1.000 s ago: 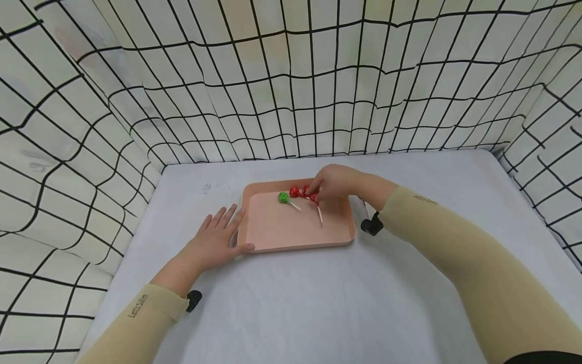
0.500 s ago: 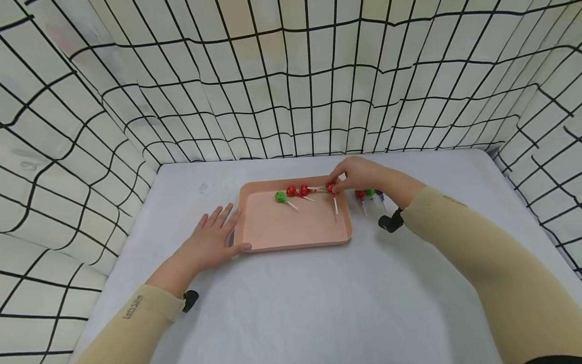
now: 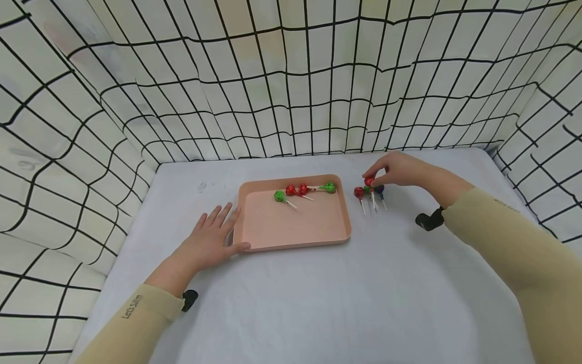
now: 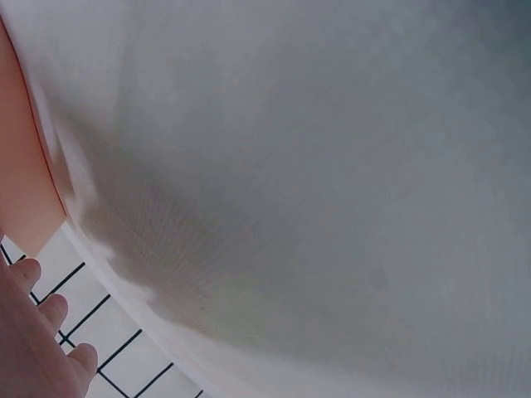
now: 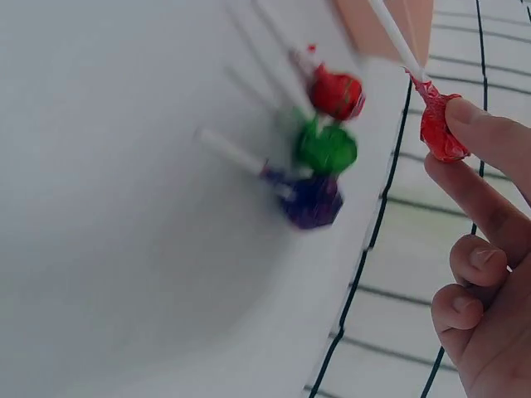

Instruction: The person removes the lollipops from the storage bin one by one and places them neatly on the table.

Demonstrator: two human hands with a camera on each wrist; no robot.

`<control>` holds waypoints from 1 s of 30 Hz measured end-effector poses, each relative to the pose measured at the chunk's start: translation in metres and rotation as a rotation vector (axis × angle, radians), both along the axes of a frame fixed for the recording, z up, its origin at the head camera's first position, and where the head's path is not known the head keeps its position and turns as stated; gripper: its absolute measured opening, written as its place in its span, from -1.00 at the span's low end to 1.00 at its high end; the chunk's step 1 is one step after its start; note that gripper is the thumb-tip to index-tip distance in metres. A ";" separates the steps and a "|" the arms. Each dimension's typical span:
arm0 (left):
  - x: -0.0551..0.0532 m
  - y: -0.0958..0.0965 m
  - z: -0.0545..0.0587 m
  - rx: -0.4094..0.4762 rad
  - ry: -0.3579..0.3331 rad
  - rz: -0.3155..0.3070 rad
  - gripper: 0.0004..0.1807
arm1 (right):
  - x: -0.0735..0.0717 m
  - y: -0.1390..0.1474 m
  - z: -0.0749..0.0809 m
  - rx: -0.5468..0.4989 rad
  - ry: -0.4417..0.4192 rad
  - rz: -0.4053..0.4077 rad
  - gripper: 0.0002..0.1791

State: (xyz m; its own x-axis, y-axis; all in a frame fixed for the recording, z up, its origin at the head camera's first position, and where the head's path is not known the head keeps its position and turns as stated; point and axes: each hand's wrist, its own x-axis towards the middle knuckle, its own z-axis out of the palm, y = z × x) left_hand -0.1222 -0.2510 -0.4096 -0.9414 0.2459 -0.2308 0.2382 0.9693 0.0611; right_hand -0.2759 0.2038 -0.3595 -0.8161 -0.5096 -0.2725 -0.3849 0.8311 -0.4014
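Note:
Between thumb and forefinger my right hand (image 3: 397, 169) pinches a red lollipop (image 5: 441, 128) by its wrapped head, the stick pointing away. It hovers at a small group right of the tray: a red lollipop (image 3: 358, 192), a green lollipop (image 5: 328, 148) and a dark blue lollipop (image 5: 311, 201), lying side by side. My left hand (image 3: 211, 242) spreads its fingers flat at the left rim of the pink tray (image 3: 291, 230), thumb over the front corner. Inside the tray, along the back, lie a green lollipop (image 3: 279, 196), two red lollipops (image 3: 290, 190) and another green lollipop (image 3: 329, 187).
White cloth covers the table (image 3: 309, 298). Behind it and at both sides stands a black wire grid (image 3: 309, 106) against pale walls. A dark wrist camera (image 3: 429, 220) sticks out below the right wrist.
My right hand has carried a red lollipop from the tray rightward to the group beside it. The green lollipop at the tray's back right now shows fully. My left hand stays at the tray.

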 end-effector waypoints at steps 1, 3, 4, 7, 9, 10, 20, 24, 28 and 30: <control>0.000 0.000 0.000 -0.001 0.000 0.001 0.11 | 0.000 0.006 0.000 0.008 -0.003 -0.009 -0.65; 0.000 0.000 0.000 -0.001 -0.001 0.001 0.10 | 0.000 0.017 -0.002 0.019 -0.007 -0.021 -0.65; 0.000 0.000 0.000 0.000 -0.001 0.001 0.10 | -0.001 0.022 -0.002 0.025 -0.009 -0.027 -0.64; 0.000 -0.001 0.001 0.000 -0.004 -0.001 0.10 | -0.002 0.036 -0.005 0.030 -0.013 -0.042 -0.64; 0.000 -0.001 0.001 -0.003 -0.005 -0.002 0.11 | -0.003 0.041 -0.006 0.029 -0.018 -0.043 -0.65; 0.000 -0.001 0.001 -0.005 -0.005 -0.002 0.12 | -0.004 0.043 -0.007 0.030 -0.020 -0.043 -0.65; 0.000 -0.001 0.001 0.003 -0.014 -0.001 0.11 | -0.012 0.049 -0.020 0.062 -0.043 -0.029 -0.67; -0.001 0.000 0.001 0.006 -0.015 0.001 0.11 | -0.016 0.050 -0.027 0.072 -0.046 -0.021 -0.68; -0.001 0.000 0.001 0.005 -0.010 -0.002 0.12 | -0.018 0.049 -0.033 0.071 -0.066 -0.044 -0.67; -0.002 -0.001 0.000 0.006 -0.006 -0.004 0.13 | -0.019 0.048 -0.034 0.072 -0.074 -0.058 -0.66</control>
